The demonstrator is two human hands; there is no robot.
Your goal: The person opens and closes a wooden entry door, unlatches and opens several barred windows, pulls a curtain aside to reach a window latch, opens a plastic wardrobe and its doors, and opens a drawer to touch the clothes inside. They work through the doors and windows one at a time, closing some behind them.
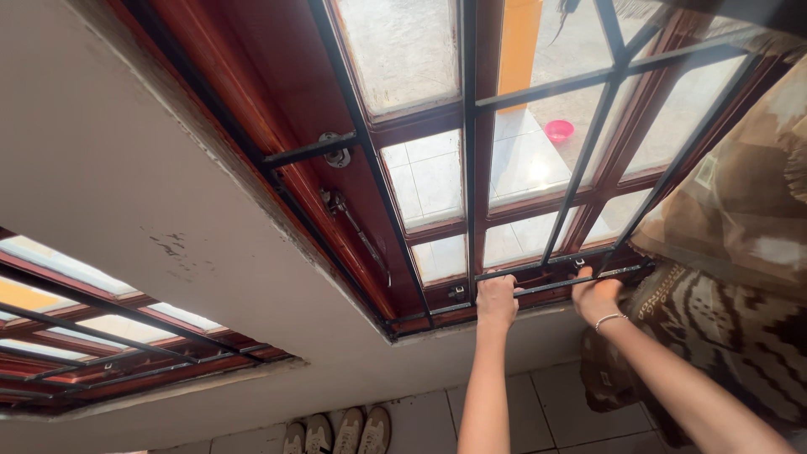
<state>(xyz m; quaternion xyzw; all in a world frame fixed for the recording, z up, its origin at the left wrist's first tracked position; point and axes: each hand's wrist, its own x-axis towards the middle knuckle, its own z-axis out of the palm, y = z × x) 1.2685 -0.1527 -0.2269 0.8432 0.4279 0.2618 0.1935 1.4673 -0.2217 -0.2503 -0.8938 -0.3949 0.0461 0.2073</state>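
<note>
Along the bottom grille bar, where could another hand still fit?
Free: the black metal grille bar between the left hand and right hand. Crowded: right of the right hand, where the brown patterned curtain presses against the red-brown wooden window frame.

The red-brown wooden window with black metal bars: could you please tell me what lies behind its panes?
Behind the wooden window: a pale tiled floor and a pink bowl. The brown patterned curtain covers the right side.

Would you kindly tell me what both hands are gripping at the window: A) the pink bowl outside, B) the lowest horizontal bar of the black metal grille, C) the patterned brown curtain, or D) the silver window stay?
B: the left hand and right hand both close around the grille's bottom bar, beside the curtain.
</note>
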